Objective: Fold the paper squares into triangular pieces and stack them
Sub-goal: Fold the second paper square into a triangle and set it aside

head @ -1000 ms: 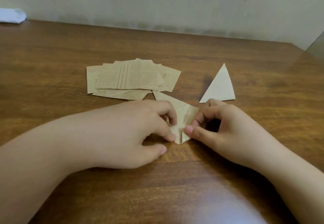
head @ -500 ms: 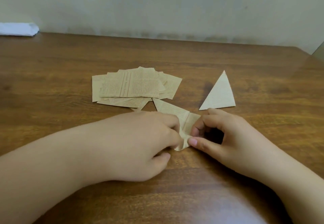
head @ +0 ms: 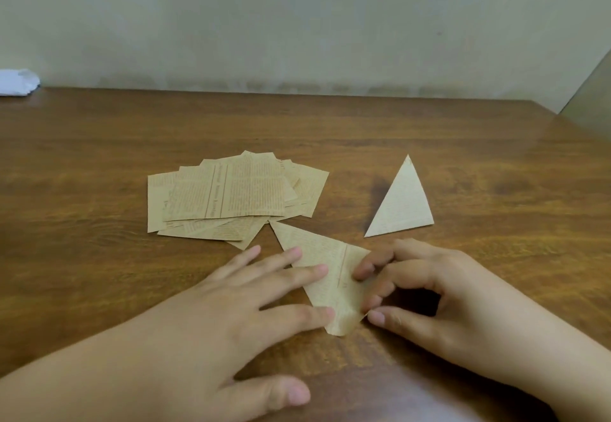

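Note:
A tan printed paper folded into a narrow triangle (head: 325, 273) lies on the wooden table between my hands, its tip pointing up-left. My left hand (head: 238, 316) lies flat with spread straight fingers, the fingertips pressing on the paper's left edge. My right hand (head: 429, 302) has curled fingers, with fingertips and thumb touching the paper's right edge and lower corner. A loose pile of unfolded paper squares (head: 231, 195) lies behind my left hand. One finished folded triangle (head: 401, 203) lies alone to the right of the pile.
The brown wooden table (head: 99, 144) runs back to a pale wall. A white crumpled thing (head: 18, 82) sits at the far left edge. The table's right corner (head: 545, 111) shows at the upper right.
My left hand has uncurled from a pinch to flat, spread fingers on the paper. The folded piece now lies flatter and shows more of itself. The camera view has shifted a little.

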A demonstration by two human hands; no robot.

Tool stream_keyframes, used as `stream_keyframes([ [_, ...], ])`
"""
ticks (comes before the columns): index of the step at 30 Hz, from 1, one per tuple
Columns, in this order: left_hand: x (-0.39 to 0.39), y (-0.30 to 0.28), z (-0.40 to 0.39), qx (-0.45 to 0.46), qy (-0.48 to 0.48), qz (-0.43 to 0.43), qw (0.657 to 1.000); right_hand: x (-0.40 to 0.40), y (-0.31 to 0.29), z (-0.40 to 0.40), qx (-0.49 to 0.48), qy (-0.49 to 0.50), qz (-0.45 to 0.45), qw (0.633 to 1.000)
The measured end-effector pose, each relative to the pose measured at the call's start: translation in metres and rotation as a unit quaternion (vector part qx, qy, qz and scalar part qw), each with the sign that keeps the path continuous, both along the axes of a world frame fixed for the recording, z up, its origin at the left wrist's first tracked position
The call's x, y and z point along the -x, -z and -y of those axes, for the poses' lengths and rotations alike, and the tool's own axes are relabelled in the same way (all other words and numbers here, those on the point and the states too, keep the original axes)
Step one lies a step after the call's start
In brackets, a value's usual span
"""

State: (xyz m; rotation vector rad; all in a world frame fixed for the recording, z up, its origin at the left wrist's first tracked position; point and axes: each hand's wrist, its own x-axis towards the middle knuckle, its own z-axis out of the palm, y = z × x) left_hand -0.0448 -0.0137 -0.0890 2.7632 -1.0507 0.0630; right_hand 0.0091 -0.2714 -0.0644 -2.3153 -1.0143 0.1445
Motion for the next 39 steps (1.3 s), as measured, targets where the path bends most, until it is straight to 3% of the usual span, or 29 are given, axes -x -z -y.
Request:
stream_keyframes([
  [7,-0.003,0.007,0.004,-0.002,0.012,0.107,0.994,-0.001,-0.002,-0.001,0.009,0.003,0.006,1.0],
  [11,0.006,0.009,0.016,0.025,0.016,0.158,0.987,-0.004,0.002,-0.008,-0.016,0.111,0.044,0.993],
  [17,0.009,0.01,0.024,0.004,0.013,0.146,0.989,0.002,0.006,-0.029,0.033,0.163,0.03,0.986],
  [20,0.006,0.002,0.023,0.083,0.016,0.109,0.99,0.005,-0.001,-0.029,0.017,0.164,-0.002,0.986],
  [22,0.003,-0.008,0.019,0.176,-0.047,0.055,0.982,0.007,-0.008,-0.03,-0.004,0.172,-0.031,0.985],
  [24,0.002,-0.021,0.017,0.243,-0.178,0.0,0.954,0.007,-0.011,-0.031,-0.042,0.18,-0.062,0.981],
  [26,0.001,-0.024,0.015,0.32,-0.279,-0.046,0.904,0.008,-0.015,-0.032,-0.112,0.182,-0.137,0.967],
  [29,-0.002,-0.024,0.015,0.465,-0.298,-0.132,0.823,0.009,-0.021,-0.032,-0.227,0.172,-0.268,0.92],
  [33,-0.003,-0.028,0.018,0.592,-0.268,-0.21,0.73,0.009,-0.023,-0.03,-0.3,0.172,-0.342,0.874],
  [35,-0.003,-0.03,0.019,0.612,-0.256,-0.222,0.715,0.009,-0.024,-0.028,-0.308,0.166,-0.363,0.864],
  [39,-0.002,-0.033,0.022,0.618,-0.239,-0.216,0.717,0.01,-0.023,-0.028,-0.302,0.178,-0.372,0.859],
])
